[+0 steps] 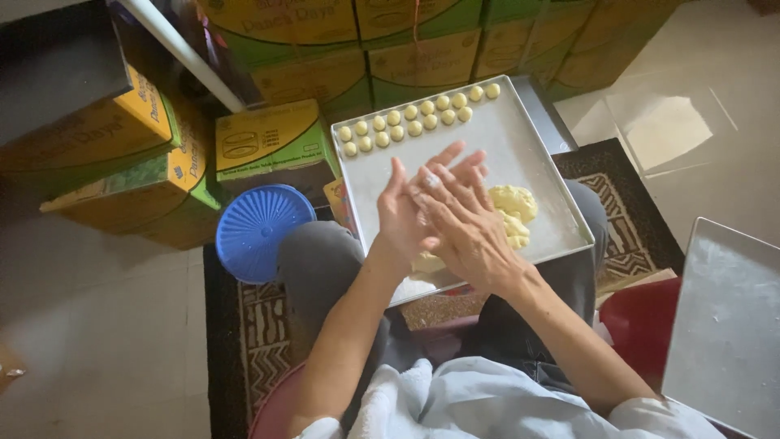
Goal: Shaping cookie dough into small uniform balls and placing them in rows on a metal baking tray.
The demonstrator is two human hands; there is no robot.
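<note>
Pressing palms together, left hand (400, 213), right hand (461, 218), dough lump (512, 210) just beside

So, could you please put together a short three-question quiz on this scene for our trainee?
1. True or false: the dough balls lie in two rows along the far edge of the metal tray.
2. Where is the blue round lid? A) on the tray B) on the floor left of the tray C) on the cardboard boxes
3. What do the left hand and right hand do: press palm to palm above the tray, or rest apart?

Key
1. True.
2. B.
3. Palm to palm, beside the lump of yellow dough; anything between the palms is hidden.
</note>
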